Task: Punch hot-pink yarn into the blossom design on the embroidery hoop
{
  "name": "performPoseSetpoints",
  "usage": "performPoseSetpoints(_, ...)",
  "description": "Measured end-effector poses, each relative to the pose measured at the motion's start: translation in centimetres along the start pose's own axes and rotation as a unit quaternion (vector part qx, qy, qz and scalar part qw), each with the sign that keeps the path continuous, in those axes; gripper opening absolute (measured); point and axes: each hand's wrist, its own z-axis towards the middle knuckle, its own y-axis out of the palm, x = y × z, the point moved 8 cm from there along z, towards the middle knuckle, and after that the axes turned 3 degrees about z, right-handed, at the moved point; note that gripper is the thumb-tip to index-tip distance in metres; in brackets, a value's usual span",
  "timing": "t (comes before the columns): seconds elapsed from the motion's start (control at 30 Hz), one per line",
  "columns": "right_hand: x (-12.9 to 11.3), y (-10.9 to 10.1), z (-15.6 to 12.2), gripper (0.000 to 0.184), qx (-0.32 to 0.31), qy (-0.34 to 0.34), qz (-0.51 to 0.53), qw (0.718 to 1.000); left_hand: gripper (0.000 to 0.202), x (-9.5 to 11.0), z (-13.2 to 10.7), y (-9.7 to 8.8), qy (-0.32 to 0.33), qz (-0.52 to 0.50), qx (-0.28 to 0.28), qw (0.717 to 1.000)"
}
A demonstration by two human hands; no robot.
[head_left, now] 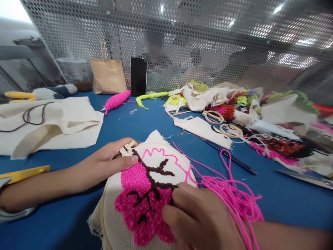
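A round embroidery hoop (pixel 106 194) with cream cloth lies on the blue table in front of me. It carries a fluffy pink leaf shape (pixel 140 198) with dark brown veins and a thin pink outline. My left hand (pixel 109 161) grips the hoop's upper left rim at its pale clasp, thumb pressed on the cloth. My right hand (pixel 200 218) is closed over the leaf's right side; what its fingers pinch is hidden. Loose pink yarn (pixel 231 191) drapes over that hand and wrist.
Folded cream cloth (pixel 52 121) lies at left, a yellow tool (pixel 26 173) near my left forearm. Pink (pixel 117 100) and lime yarn skeins, a paper bag (pixel 108 75) and a black phone (pixel 138 76) stand behind. Empty hoops (pixel 221 123), tufted pieces and scissors (pixel 307 177) crowd the right. A person sits behind the mesh screen.
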Motion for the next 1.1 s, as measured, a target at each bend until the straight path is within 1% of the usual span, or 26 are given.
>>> performPoseSetpoints(0.07,-0.3,-0.3,0.0,0.019,0.027,-0.008,-0.007,1.0,0.021,0.0,0.0,0.0,-0.013,-0.006,0.002,1.0)
performPoseSetpoints(0.13,-0.3,-0.5,-0.1,0.022,0.049,0.012,-0.012,0.999,0.021,0.1,-0.1,0.1,-0.023,-0.013,0.004,1.0)
performPoseSetpoints(0.2,0.2,-0.3,-0.5,0.021,0.056,0.055,0.002,0.997,0.021,0.2,-0.1,0.1,-0.021,-0.012,0.005,1.0)
performPoseSetpoints(0.27,1.2,0.0,-1.1,0.022,0.063,0.12,0.028,0.99,0.02,0.3,-0.1,0.1,-0.017,0.0,0.006,1.0)
performPoseSetpoints(0.33,1.9,-0.1,-1.8,0.025,0.096,0.162,0.069,0.98,0.021,0.3,0.0,0.1,-0.011,0.015,0.008,1.0)
performPoseSetpoints(0.37,1.9,-0.4,-2.0,0.025,0.118,0.158,0.091,0.976,0.021,0.2,0.0,0.0,-0.009,0.02,0.008,1.0)
performPoseSetpoints(0.43,1.7,-1.1,-2.1,0.022,0.153,0.118,0.133,0.972,0.022,0.2,0.0,0.0,-0.006,0.023,0.007,1.0)
performPoseSetpoints(0.47,1.5,-1.4,-2.1,0.022,0.156,0.093,0.15,0.972,0.022,0.2,0.0,0.1,-0.006,0.024,0.004,1.0)
performPoseSetpoints(0.5,1.4,-1.4,-2.0,0.021,0.146,0.072,0.167,0.972,0.023,0.2,0.0,0.1,-0.007,0.026,0.002,1.0)
performPoseSetpoints(0.53,1.4,-1.4,-2.0,0.022,0.135,0.066,0.182,0.972,0.023,0.1,0.0,0.1,-0.009,0.03,0.001,1.0)
performPoseSetpoints(0.67,2.1,-1.0,-2.3,0.022,0.101,0.085,0.22,0.967,0.024,0.2,0.0,0.0,-0.013,0.037,0.0,0.999)
performPoseSetpoints(0.77,2.1,-1.4,-2.5,0.018,0.128,0.077,0.229,0.962,0.023,0.2,0.0,0.0,-0.02,0.029,0.002,0.999)
performPoseSetpoints(0.83,2.2,-1.8,-2.6,0.021,0.15,0.076,0.24,0.956,0.021,0.2,0.0,0.0,-0.024,0.028,0.001,0.999)
performPoseSetpoints(0.9,2.2,-1.9,-2.5,0.026,0.148,0.08,0.252,0.953,0.021,0.2,0.0,0.1,-0.021,0.033,-0.003,0.999)
performPoseSetpoints(1.03,2.3,-1.6,-2.3,0.03,0.122,0.094,0.261,0.953,0.025,0.2,0.0,0.0,-0.025,0.044,0.003,0.999)
performPoseSetpoints(1.1,2.2,-1.5,-2.2,0.031,0.113,0.08,0.269,0.953,0.025,0.1,0.0,-0.1,-0.028,0.045,0.006,0.999)
